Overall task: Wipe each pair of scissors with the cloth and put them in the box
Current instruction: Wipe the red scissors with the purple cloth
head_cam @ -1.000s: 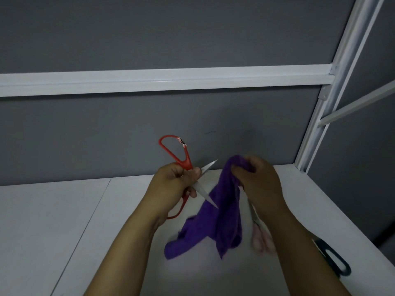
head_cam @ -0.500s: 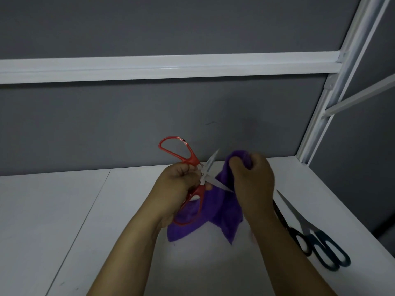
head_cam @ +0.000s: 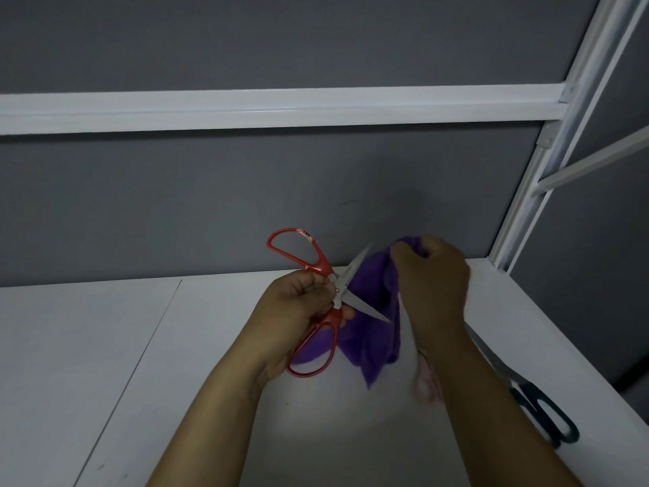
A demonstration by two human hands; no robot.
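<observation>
My left hand (head_cam: pixel 298 307) grips the red-handled scissors (head_cam: pixel 316 265) at the pivot, above the white table. Their blades are spread apart, one pointing up right, the other down right into the cloth. My right hand (head_cam: pixel 433 279) holds the purple cloth (head_cam: pixel 368 328) bunched at its top; the cloth hangs down right behind the blades. A dark teal-handled pair of scissors (head_cam: pixel 541 413) lies on the table to the right, partly hidden by my right forearm. A pink-handled pair (head_cam: pixel 426 384) shows blurred beside that forearm. No box is in view.
The white table (head_cam: pixel 105 346) has a seam running down its left part. A grey partition wall with a white rail (head_cam: pixel 281 107) stands behind. A white frame post (head_cam: pixel 548 191) rises at the right, where the table edge drops off.
The scissors have turned in my left hand and their blades now spread against the cloth. My right hand with the cloth shifted slightly right. The view has tilted.
</observation>
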